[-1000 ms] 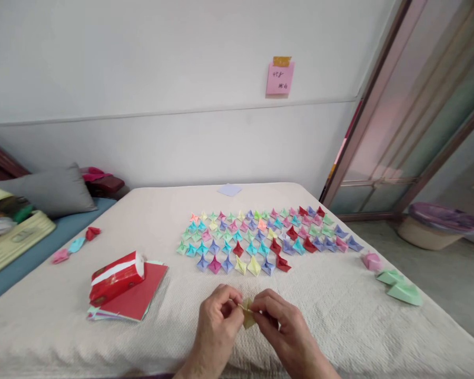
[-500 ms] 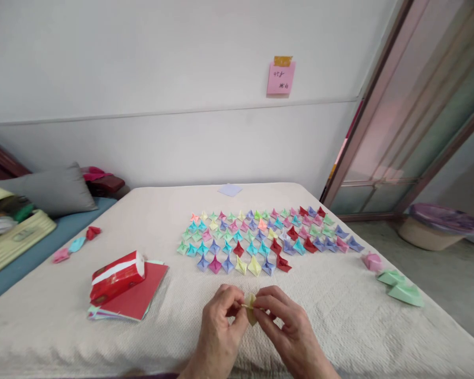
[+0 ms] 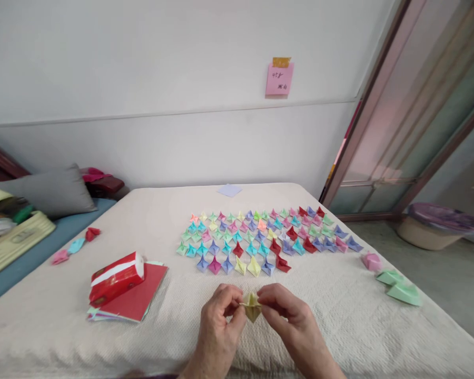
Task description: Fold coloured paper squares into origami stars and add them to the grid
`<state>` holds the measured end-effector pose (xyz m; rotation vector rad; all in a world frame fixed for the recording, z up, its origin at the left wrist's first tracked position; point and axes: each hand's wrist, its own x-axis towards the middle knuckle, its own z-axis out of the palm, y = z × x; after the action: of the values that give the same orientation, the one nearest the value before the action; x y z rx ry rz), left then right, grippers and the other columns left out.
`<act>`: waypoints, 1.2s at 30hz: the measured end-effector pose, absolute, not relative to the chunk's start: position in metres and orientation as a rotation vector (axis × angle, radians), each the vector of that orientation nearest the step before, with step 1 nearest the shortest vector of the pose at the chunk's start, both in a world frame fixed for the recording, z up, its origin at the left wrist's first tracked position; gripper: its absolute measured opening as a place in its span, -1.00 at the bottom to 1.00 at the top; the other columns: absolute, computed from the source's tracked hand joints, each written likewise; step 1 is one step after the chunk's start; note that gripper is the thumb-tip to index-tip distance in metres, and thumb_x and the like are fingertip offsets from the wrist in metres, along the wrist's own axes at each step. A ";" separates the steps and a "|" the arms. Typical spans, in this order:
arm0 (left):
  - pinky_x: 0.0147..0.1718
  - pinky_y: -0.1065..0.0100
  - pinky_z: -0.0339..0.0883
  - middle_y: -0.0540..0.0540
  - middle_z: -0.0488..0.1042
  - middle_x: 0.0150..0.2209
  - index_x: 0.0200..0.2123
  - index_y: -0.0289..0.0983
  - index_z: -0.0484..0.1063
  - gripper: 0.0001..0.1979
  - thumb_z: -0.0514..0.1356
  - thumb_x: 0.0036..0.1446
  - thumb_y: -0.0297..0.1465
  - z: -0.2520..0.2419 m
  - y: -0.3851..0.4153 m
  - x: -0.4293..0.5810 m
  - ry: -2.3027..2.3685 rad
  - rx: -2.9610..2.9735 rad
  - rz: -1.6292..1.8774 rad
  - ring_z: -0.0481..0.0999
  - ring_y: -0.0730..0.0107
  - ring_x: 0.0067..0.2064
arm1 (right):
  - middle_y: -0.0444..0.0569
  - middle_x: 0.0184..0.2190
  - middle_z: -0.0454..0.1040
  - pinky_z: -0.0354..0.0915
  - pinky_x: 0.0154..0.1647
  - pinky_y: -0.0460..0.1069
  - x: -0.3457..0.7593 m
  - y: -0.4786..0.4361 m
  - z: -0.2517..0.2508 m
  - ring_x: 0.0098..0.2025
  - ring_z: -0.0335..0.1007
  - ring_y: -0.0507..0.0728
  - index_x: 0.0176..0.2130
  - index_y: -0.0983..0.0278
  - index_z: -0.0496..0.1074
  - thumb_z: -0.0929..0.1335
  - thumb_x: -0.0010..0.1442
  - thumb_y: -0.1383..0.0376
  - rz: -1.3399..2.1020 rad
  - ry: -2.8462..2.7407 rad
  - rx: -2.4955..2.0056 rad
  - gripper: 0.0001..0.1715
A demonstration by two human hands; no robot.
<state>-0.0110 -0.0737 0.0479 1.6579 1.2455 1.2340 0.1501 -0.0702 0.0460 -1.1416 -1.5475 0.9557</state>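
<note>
A small yellow folded paper piece [image 3: 253, 309] is held up between my hands, near the front edge of the cloth-covered table. My left hand [image 3: 222, 322] pinches its left tip between thumb and fingers. On the other side, my right hand [image 3: 290, 321] pinches the right tip. The piece stands opened out in the middle, pointed above and below. Just beyond my hands lie rows of small folded paper pieces [image 3: 254, 266] in many colours, shaped much like the one I hold.
Left of my hands, a red tissue pack [image 3: 117, 279] rests on red paper sheets [image 3: 142, 292]. Green folded papers [image 3: 403, 293] and a pink one [image 3: 373, 261] lie near the right edge. A lilac sheet [image 3: 229, 190] is at the back. A bin [image 3: 438, 226] stands right.
My right hand's fingers have shifted slightly right, from the middle of the yellow paper to its right tip, so more of the paper shows. My left hand keeps its pinch.
</note>
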 end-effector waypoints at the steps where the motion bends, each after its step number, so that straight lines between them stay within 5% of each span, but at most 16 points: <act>1: -0.44 0.49 0.28 0.02 0.37 -0.43 -0.43 -0.25 0.36 -0.89 0.11 0.05 -0.55 0.048 -0.074 -0.011 1.240 1.638 1.234 0.39 0.44 -0.42 | -0.08 -0.42 0.42 0.27 -0.40 -0.04 0.151 -0.070 0.046 -0.39 0.34 0.10 -0.45 0.25 0.40 0.29 0.07 0.37 1.001 -1.509 -1.156 -0.90; 11: -0.39 0.47 0.27 0.02 0.41 -0.39 -0.39 -0.23 0.36 -0.95 0.12 0.11 -0.47 0.048 -0.073 -0.014 1.198 1.465 1.194 0.38 0.42 -0.40 | -0.03 -0.33 0.47 0.39 -0.32 0.01 0.158 -0.066 0.048 -0.28 0.45 0.16 -0.35 0.24 0.42 0.24 0.05 0.35 1.224 -1.366 -1.134 -0.82; 18: -0.43 0.46 0.24 0.04 0.38 -0.45 -0.35 -0.24 0.38 -0.96 0.13 0.11 -0.45 0.047 -0.069 -0.014 1.215 1.456 1.168 0.37 0.43 -0.43 | -0.01 -0.10 0.42 0.36 -0.23 -0.02 0.159 -0.070 0.049 -0.20 0.45 0.11 -0.33 0.20 0.44 0.18 0.17 0.46 0.838 -1.804 -1.137 -0.70; 29: -0.48 0.47 0.18 0.00 0.46 -0.35 -0.42 -0.24 0.32 -0.95 0.12 0.09 -0.44 0.048 -0.065 -0.015 1.256 1.425 1.117 0.36 0.47 -0.48 | -0.01 -0.18 0.43 0.35 -0.41 -0.07 0.153 -0.069 0.035 -0.41 0.45 0.04 -0.36 0.20 0.25 0.17 0.10 0.56 0.511 -2.041 -1.128 -0.73; 36: -0.55 0.49 0.08 0.13 0.28 -0.59 -0.37 -0.23 0.28 -0.95 0.14 0.07 -0.46 0.045 -0.064 -0.015 1.200 1.375 1.071 0.25 0.50 -0.55 | 0.01 -0.20 0.44 0.37 -0.42 -0.05 0.148 -0.070 0.026 -0.41 0.46 0.08 -0.33 0.20 0.26 0.15 0.18 0.52 0.413 -2.099 -1.143 -0.75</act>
<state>-0.0153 -0.0640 0.0448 1.3754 1.2002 1.0709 0.1482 -0.0696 0.0261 -1.1430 -2.0993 0.4131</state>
